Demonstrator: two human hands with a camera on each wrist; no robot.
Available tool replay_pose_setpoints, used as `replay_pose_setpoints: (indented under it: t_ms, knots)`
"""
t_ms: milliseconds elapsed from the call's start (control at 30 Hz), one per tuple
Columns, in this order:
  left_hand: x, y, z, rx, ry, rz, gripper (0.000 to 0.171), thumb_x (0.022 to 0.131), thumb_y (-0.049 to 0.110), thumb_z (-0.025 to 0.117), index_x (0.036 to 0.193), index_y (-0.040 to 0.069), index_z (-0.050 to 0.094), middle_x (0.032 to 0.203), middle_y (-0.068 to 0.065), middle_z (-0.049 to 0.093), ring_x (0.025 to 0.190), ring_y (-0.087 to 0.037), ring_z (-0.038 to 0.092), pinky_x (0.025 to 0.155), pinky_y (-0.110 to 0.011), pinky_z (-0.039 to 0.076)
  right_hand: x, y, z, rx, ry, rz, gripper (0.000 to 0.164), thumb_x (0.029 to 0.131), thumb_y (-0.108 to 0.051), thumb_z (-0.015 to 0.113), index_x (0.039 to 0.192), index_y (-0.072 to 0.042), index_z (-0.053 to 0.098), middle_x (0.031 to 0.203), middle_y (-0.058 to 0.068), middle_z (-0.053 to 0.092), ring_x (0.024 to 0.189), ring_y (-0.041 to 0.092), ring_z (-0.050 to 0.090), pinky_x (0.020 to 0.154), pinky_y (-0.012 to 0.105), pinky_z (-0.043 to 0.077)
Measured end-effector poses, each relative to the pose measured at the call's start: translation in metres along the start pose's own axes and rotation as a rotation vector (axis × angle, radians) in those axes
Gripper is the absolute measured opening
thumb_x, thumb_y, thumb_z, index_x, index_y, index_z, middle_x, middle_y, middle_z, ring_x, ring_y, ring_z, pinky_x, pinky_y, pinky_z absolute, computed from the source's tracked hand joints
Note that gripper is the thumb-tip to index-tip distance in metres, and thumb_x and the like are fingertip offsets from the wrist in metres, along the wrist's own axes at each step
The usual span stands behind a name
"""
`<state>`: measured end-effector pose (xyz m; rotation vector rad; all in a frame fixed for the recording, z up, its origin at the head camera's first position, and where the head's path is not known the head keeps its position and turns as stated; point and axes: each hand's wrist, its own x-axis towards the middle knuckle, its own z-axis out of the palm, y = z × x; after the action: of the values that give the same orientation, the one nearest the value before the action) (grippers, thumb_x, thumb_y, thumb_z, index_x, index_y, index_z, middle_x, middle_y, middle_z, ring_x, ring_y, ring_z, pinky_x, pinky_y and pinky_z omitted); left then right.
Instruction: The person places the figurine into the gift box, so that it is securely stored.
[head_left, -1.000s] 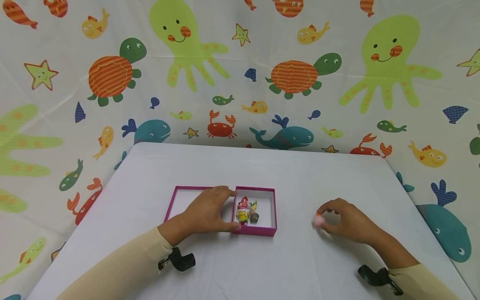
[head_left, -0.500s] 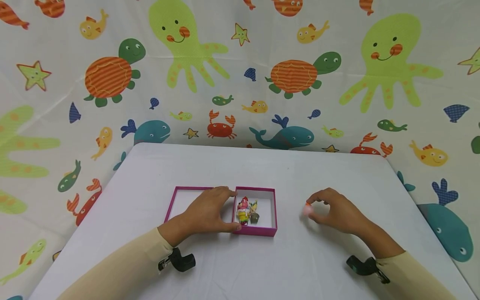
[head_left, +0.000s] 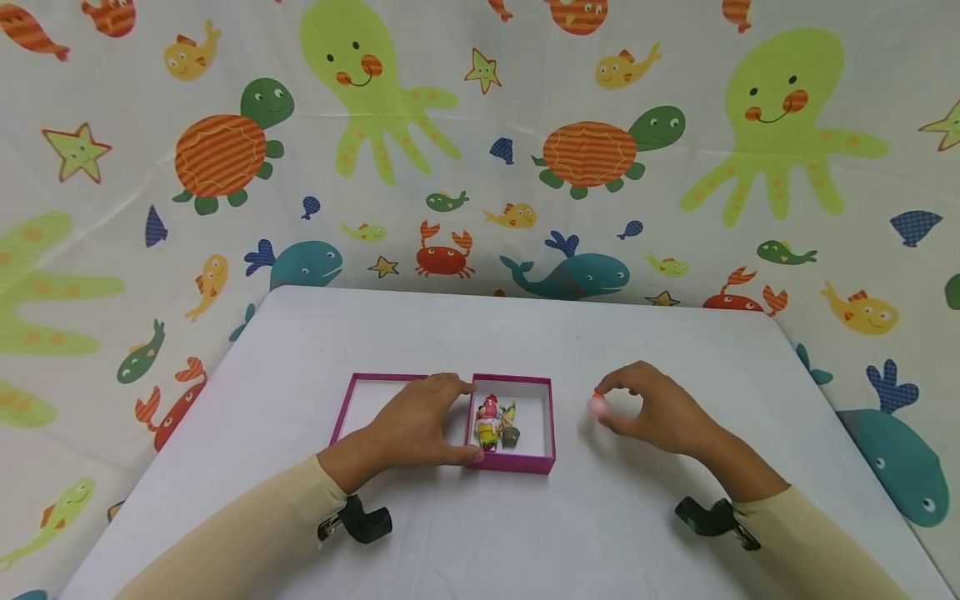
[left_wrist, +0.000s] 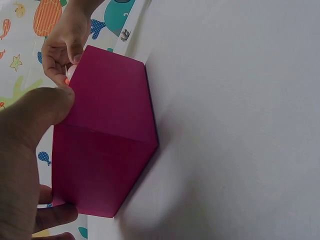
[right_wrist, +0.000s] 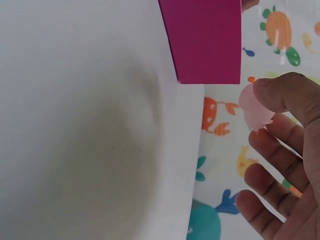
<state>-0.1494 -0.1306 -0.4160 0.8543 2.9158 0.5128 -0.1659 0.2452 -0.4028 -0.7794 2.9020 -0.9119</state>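
My left hand [head_left: 416, 421] grips a small magenta box [head_left: 512, 462] with a white inside, its thumb at the near left corner and its fingers at the far one. Inside lie a figurine [head_left: 488, 421] in red, white and yellow and a smaller grey-and-yellow one [head_left: 510, 435]. To the right of the box, my right hand [head_left: 663, 412] pinches a small rounded pink toy [right_wrist: 253, 107] with an orange tip between thumb and fingers, held above the table. The right wrist view shows the thumb across the toy and the other fingers loosely bent.
Left of the box lies a second magenta-edged tray [head_left: 342, 408], partly hidden under my left hand and forearm. Both stand on a white-covered table [head_left: 465, 533]. A cloth [head_left: 480, 183] printed with sea animals hangs behind and beside it.
My right hand has moved left and away from me, carrying the pink toy closer to the box. The left hand, box and figurines have stayed in place.
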Motion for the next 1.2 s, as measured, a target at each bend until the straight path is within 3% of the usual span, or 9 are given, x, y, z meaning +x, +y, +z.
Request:
replay_pose_setpoints:
  t_ms: [267, 500, 800, 1000, 1200]
  knots:
    - [0.001, 0.000, 0.001, 0.008, 0.004, 0.001, 0.093, 0.072, 0.070, 0.079, 0.144, 0.016, 0.056, 0.143, -0.004, 0.057, 0.138, -0.027, 0.047, 0.110, -0.053, 0.042, 0.012, -0.009, 0.003, 0.024, 0.006, -0.009, 0.030, 0.084, -0.028, 0.087, 0.111, -0.024, 0.074, 0.110, -0.009, 0.068, 0.110, 0.023, 0.058, 0.087, 0.052, 0.056]
    - [0.001, 0.000, 0.000, 0.013, 0.011, 0.013, 0.092, 0.073, 0.069, 0.079, 0.144, 0.015, 0.056, 0.142, -0.004, 0.057, 0.138, -0.027, 0.048, 0.110, -0.052, 0.043, 0.020, -0.018, 0.006, 0.037, 0.015, -0.025, 0.033, 0.083, -0.033, 0.088, 0.112, -0.022, 0.075, 0.111, -0.010, 0.068, 0.111, 0.019, 0.057, 0.088, 0.049, 0.055]
    - [0.000, 0.000, 0.000, 0.005, 0.005, 0.001, 0.092, 0.073, 0.069, 0.079, 0.144, 0.016, 0.056, 0.143, -0.003, 0.057, 0.139, -0.027, 0.047, 0.110, -0.053, 0.042, 0.030, -0.029, 0.011, 0.057, 0.007, -0.056, 0.035, 0.083, -0.025, 0.089, 0.114, -0.018, 0.075, 0.112, -0.009, 0.069, 0.112, 0.020, 0.056, 0.087, 0.049, 0.057]
    - [0.000, 0.000, 0.000, 0.001, 0.002, 0.004, 0.091, 0.073, 0.069, 0.078, 0.144, 0.016, 0.056, 0.143, -0.003, 0.057, 0.139, -0.027, 0.047, 0.111, -0.053, 0.042, 0.036, -0.036, 0.016, 0.058, -0.008, -0.069, 0.036, 0.080, -0.023, 0.090, 0.113, -0.021, 0.075, 0.110, -0.012, 0.068, 0.110, 0.019, 0.057, 0.086, 0.044, 0.056]
    - [-0.001, 0.000, 0.000, 0.004, 0.006, 0.010, 0.091, 0.073, 0.069, 0.078, 0.143, 0.016, 0.056, 0.142, -0.003, 0.058, 0.138, -0.026, 0.048, 0.110, -0.052, 0.042, 0.041, -0.039, 0.023, 0.090, -0.039, -0.071, 0.035, 0.082, -0.024, 0.089, 0.114, -0.018, 0.075, 0.111, -0.011, 0.069, 0.112, 0.020, 0.057, 0.089, 0.050, 0.056]
